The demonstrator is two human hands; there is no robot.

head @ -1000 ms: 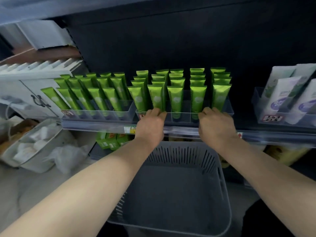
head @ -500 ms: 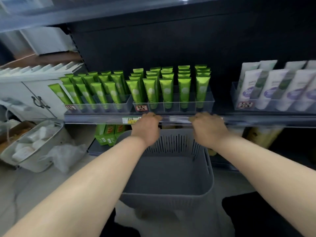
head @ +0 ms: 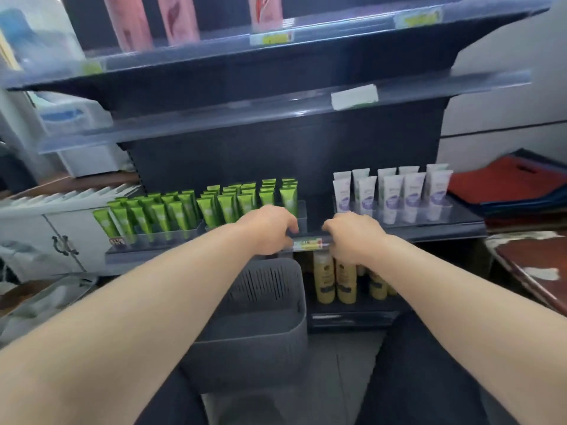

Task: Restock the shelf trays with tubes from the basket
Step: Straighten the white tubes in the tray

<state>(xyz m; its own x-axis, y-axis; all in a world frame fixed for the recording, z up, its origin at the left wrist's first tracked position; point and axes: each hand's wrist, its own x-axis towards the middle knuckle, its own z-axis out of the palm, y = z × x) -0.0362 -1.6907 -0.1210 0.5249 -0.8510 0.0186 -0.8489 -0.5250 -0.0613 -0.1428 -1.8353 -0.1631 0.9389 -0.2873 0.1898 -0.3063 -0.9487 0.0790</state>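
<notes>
Several green tubes (head: 211,210) stand upright in two clear trays (head: 159,237) on the dark shelf. My left hand (head: 270,231) sits at the right green tray's front, fingers curled over the shelf's front rail (head: 306,243). My right hand (head: 352,237) grips the same rail just right of the price label. Neither hand holds a tube. Below my arms stands the grey basket (head: 264,332), and I see no tubes in it.
White and purple tubes (head: 392,191) fill a tray to the right. Yellow bottles (head: 325,280) stand on the shelf below. Two more shelves (head: 276,111) jut out overhead, with pink bottles (head: 181,16) on top. A white cabinet (head: 46,237) stands left, a brown table (head: 537,259) right.
The view has pulled back and up, showing the upper shelves. Both hands have dropped from the tray's front wall to the shelf rail and sit further right along it.
</notes>
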